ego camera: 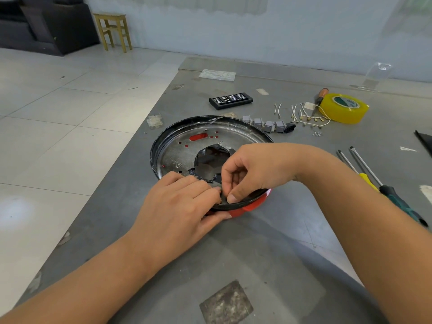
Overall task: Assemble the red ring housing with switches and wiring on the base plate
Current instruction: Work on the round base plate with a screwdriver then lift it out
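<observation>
Red ring housing (253, 205) under base plate (177, 148); left hand (184, 202) steadying near rim, right hand (252, 169) pinching plate edge, probably seating it.

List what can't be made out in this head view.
- Whatever the hands pinch at the base plate near rim: hidden by left hand and right hand.
- Red ring housing: mostly under the plate, only a sliver shows.
- Switches: terminals too small to read.
- Tape roll label: blurred.
- Green-handled screwdriver: partly behind the right forearm.
</observation>
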### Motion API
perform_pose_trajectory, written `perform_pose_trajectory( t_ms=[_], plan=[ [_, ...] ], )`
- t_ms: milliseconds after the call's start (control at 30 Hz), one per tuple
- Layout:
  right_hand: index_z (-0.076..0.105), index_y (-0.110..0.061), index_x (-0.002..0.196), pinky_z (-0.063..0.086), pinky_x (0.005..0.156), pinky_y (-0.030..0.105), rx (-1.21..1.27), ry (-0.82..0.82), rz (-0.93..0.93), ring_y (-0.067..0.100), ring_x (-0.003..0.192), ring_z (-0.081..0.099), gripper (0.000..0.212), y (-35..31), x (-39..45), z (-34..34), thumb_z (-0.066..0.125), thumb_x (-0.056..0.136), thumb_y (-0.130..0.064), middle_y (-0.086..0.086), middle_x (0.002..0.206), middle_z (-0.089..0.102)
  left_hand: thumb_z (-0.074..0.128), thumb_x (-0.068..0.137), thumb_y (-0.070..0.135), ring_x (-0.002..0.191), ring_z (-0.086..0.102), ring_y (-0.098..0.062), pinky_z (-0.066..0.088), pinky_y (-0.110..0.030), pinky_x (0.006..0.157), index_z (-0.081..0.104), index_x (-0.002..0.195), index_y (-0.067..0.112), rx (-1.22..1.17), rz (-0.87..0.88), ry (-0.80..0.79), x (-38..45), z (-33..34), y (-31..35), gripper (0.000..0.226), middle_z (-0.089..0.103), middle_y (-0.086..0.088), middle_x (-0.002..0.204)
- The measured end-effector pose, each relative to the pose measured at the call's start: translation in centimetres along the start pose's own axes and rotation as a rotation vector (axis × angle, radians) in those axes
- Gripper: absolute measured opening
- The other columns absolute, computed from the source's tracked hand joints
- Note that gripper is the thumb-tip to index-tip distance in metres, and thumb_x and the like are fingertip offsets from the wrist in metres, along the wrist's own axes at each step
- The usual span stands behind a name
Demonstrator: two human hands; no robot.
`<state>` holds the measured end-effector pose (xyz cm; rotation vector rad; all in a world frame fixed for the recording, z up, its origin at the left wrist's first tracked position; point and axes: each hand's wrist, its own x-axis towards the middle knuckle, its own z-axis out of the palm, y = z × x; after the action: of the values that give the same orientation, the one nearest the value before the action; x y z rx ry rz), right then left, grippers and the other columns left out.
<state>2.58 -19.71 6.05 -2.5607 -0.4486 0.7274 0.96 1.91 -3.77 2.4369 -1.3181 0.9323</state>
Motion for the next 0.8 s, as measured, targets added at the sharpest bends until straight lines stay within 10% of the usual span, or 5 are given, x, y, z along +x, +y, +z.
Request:
perform_pose_trajectory(
  t_ms=[233,400,533,633,800],
  plan=[
    [0.076,-0.031,0.102,0.053,0.081,0.013,0.079,0.068,-0.026,0.000,0.086,0.070,0.016,0.9,-0.8,-0.6,0.081,0.088,-0.028,-0.017,0.092,0.075,0.065,0.098,0.055,0.076,0.067,-0.020,0.051,-0.041,0.068,0.072,0.097,0.022,-0.038,-0.010,0.037,0.0,0.1,0.1,0.034,0.069,0.009,0.082],
    [0.074,-0.028,0.102,0.045,0.075,0.006,0.184,0.724,-0.099,-0.004,0.087,0.065,0.011,3.4,-2.7,0.4,0.071,0.094,-0.020,-0.016,0.090,0.073,0.065,0.100,0.053,0.078,0.068,-0.020,0.051,-0.042,0.070,0.069,0.111,0.029,-0.070,0.013,0.067,-0.3,0.5,0.1,0.027,0.071,0.010,0.088],
    [0.068,-0.023,0.109,0.049,0.082,0.018,-0.013,1.139,0.186,0.003,0.094,0.060,0.012,7.9,-4.5,2.8,0.062,0.099,-0.021,-0.010,0.101,0.067,0.069,0.096,0.050,0.079,0.069,-0.018,0.051,-0.040,0.071,0.076,0.108,0.032,-0.082,0.021,0.061,-0.3,0.5,0.1,0.023,0.072,0.013,0.092],
    [0.066,-0.015,0.121,0.050,0.091,0.043,-0.338,1.151,0.529,0.028,0.110,0.059,0.024,11.3,-6.1,5.1,0.057,0.100,-0.022,0.008,0.119,0.065,0.067,0.096,0.051,0.080,0.070,-0.018,0.051,-0.040,0.070,0.078,0.109,0.032,-0.079,0.010,0.031,-0.1,0.4,0.2,0.026,0.072,0.013,0.092],
    [0.067,-0.017,0.108,0.041,0.098,0.045,-0.589,0.884,0.942,0.035,0.113,0.058,0.022,13.4,-7.9,6.8,0.053,0.092,-0.022,0.011,0.117,0.063,0.060,0.096,0.054,0.080,0.071,-0.019,0.052,-0.041,0.069,0.079,0.109,0.031,-0.065,-0.011,0.008,-0.1,0.0,0.5,0.032,0.073,0.011,0.091]
  ],
)
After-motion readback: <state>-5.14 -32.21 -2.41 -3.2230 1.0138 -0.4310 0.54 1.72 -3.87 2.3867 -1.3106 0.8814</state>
